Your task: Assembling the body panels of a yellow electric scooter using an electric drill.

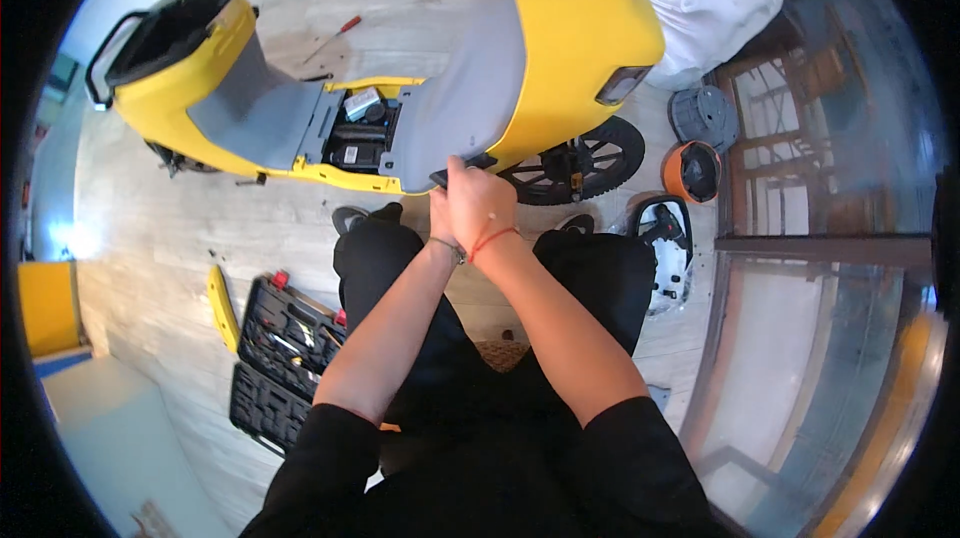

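Observation:
A yellow and grey electric scooter (580,28) stands side-on before me, with an open floorboard compartment (360,128) showing black and silver parts. At the lower edge of its body, my right hand (483,206) is closed around a short black piece (481,162), its thumb up along it. I cannot tell whether that piece is a footrest or a tool handle. Pressed against the right hand, my left hand (441,220) is closed too. Its fingers are mostly hidden, and so is whatever they hold.
An open tool case (270,398) and a yellow panel (222,308) lie at left. Past the scooter rests a red-handled screwdriver (350,25). Beside the wheel (615,160) are an orange round part (680,173), a grey cover (704,118) and a black-rimmed tray (672,273).

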